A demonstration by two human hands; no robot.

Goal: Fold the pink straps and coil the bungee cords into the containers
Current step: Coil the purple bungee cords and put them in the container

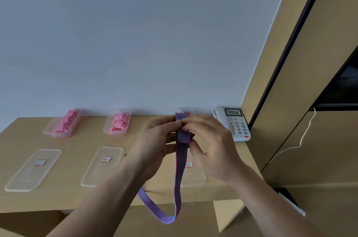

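Fingers (168, 123) on flat red-blue bungee cord (181, 161)

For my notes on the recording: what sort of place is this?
Probably an office or workroom: a white push-button desk telephone stands on a light wooden desk against a plain pale wall, beside tall wooden cabinets.

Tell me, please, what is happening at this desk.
A person is coiling a striped bungee cord, gripping its wound top end with the left hand and right hand above the desk; the rest hangs in a loop. Two containers by the wall hold folded pink straps; lids lie in front.
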